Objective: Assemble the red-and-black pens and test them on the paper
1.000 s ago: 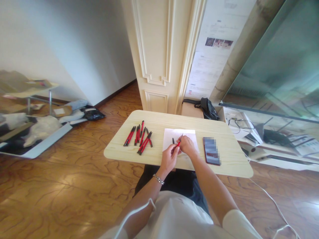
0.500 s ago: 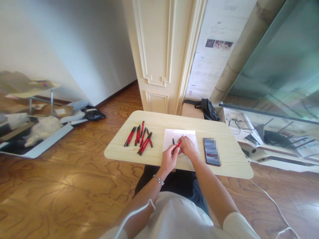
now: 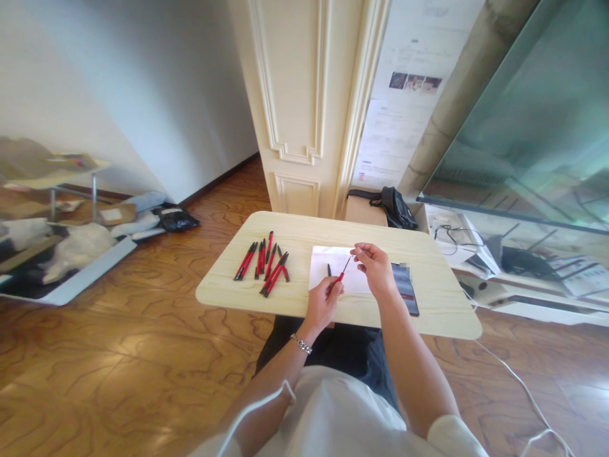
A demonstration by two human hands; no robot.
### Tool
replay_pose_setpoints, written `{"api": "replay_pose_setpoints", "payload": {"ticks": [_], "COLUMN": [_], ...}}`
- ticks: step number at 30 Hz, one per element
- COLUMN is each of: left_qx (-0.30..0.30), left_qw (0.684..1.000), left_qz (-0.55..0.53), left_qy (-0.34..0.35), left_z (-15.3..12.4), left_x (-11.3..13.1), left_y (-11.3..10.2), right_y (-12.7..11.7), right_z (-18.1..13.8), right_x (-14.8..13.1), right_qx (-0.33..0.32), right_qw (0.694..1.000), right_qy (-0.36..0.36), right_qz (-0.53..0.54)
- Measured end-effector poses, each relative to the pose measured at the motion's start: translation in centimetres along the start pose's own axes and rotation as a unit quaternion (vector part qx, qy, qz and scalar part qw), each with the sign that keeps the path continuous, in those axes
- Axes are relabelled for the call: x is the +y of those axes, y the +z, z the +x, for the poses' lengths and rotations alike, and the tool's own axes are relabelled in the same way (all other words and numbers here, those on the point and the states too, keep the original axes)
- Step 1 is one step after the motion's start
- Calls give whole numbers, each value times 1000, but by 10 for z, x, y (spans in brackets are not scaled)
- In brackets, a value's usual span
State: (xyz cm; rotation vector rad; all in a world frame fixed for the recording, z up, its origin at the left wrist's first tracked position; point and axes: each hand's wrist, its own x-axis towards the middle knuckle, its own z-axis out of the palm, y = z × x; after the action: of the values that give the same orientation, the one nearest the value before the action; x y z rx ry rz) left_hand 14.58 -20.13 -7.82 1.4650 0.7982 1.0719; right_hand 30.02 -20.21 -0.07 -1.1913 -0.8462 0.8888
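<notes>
My left hand (image 3: 324, 299) is closed around a red pen barrel (image 3: 340, 275) over a white sheet of paper (image 3: 328, 266) on the small light-wood table (image 3: 442, 317). Lifted up and to the right, my right hand (image 3: 377, 265) pinches a thin piece whose dark tip points toward the barrel; I cannot make out what it is. A small black pen part (image 3: 328, 270) lies on the paper just left of the barrel. Several red-and-black pens (image 3: 265, 261) lie in a loose pile on the table's left half.
A dark phone (image 3: 406, 289) lies right of the paper, partly behind my right wrist. Beyond the table stand a cream panelled door (image 3: 304, 108), a black bag (image 3: 394, 206) and a glass cabinet (image 3: 523, 139). Clutter and a tray (image 3: 71, 254) cover the wooden floor at left.
My right hand has drawn up and to the right, away from my left hand, taking a thin piece with it. The left hand still holds the red barrel in place.
</notes>
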Motion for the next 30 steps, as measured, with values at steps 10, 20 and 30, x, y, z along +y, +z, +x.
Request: {"api": "replay_pose_setpoints", "payload": {"ticks": [10, 20, 30], "left_qx": [-3, -2, -12], "left_qw": [1000, 1000, 998], "left_qz": [22, 28, 54], "left_qy": [1, 3, -1], "left_z": [-1, 0, 0], "left_x": [2, 1, 4], "left_y": [-1, 0, -1], "right_y": [1, 3, -10], "right_z": [-2, -2, -2], "right_x": [-9, -4, -23], "right_qx": [15, -1, -42], "right_qw": [998, 991, 944], "right_qy": [-18, -50, -111], "right_qz": [-63, -120, -307]}}
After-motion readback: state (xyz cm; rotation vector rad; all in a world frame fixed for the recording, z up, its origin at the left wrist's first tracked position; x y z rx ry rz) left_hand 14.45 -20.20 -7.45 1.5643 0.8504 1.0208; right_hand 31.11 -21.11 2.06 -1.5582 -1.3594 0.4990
